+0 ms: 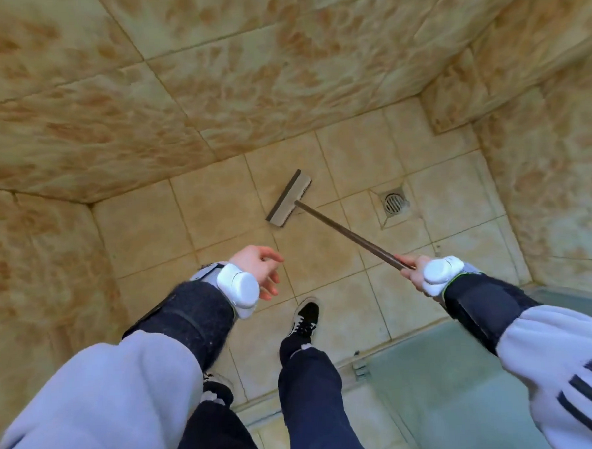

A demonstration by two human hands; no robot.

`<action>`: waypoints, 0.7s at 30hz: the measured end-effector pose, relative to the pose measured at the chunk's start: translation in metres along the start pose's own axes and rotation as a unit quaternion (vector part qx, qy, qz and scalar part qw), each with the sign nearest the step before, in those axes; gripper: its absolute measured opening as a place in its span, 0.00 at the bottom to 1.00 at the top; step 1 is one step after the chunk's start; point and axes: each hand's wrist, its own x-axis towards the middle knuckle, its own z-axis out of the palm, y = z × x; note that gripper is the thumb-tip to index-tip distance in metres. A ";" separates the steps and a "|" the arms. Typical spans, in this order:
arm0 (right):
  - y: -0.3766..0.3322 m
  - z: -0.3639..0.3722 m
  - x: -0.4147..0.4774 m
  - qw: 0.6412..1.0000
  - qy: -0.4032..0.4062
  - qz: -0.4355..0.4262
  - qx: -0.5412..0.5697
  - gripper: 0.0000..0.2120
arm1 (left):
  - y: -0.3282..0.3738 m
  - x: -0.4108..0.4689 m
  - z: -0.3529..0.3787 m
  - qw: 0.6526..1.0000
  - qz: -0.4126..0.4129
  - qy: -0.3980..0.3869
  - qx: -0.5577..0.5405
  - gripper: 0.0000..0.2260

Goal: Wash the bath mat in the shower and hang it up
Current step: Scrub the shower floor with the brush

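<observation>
1. Beige tiles cover the shower floor (144, 232), and mottled tan tiles cover the walls (110, 114) around it.
2. Curled round the upper end of a long dark handle (350, 235), the right hand (412, 269) grips a floor squeegee (288, 199), whose head rests on the floor tiles.
3. Over the floor, apart from the handle, the left hand (261, 270) hangs with its fingers loosely spread and holds nothing.
4. A round metal drain (393, 202) sits in a diagonally set tile just beside the handle, to the right of the squeegee head.
5. White devices (239, 289) are strapped at both wrists, above dark bands and pale grey sleeves (107, 388).
6. One black-and-white shoe (306, 318) stands on the shower floor, below and between the hands.
7. A frosted greenish glass panel (467, 370) lies under the right arm, with a metal hinge (358, 365) at its left edge.
8. Where the bath mat lies cannot be told from this view.
</observation>
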 end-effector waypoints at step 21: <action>0.005 -0.008 0.104 0.993 -0.063 -0.087 0.044 0.22 | 0.039 0.046 0.088 0.985 -0.041 0.013 0.170 0.12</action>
